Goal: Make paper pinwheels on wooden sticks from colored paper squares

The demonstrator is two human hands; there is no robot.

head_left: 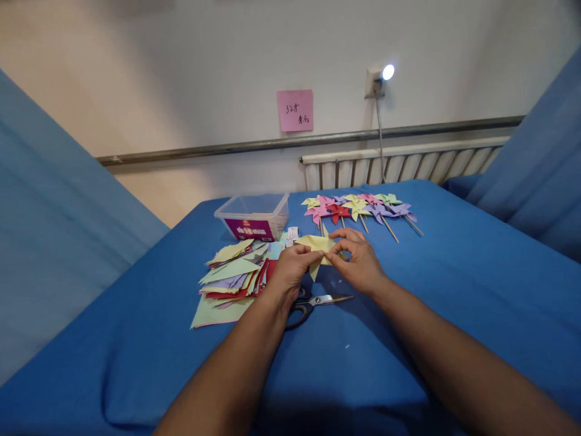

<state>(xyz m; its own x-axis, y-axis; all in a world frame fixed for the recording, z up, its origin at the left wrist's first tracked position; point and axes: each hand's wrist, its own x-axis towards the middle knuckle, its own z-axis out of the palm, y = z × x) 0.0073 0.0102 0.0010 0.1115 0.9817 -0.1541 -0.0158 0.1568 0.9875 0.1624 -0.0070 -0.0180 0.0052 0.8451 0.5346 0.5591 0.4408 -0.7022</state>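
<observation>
Between my two hands is a yellow paper pinwheel (316, 243), raised above the blue cloth. My left hand (295, 266) pinches its left side between thumb and fingers. With thumb and index finger, my right hand (356, 257) grips the paper near the middle and right. Whether a pin or stick is at its centre, I cannot tell. Under my left wrist lie scissors (320, 300), their blades pointing right and their dark handles partly hidden. Just left of that hand is a stack of coloured paper pieces (236, 272), green, yellow, red and purple.
A clear plastic box (254, 209) with a purple label stands behind the paper stack. Several finished pinwheels on sticks (358, 209) lie at the back right. Blue curtains (59, 212) hang on both sides. A radiator (408, 160) and a metal rail (245, 147) run along the wall.
</observation>
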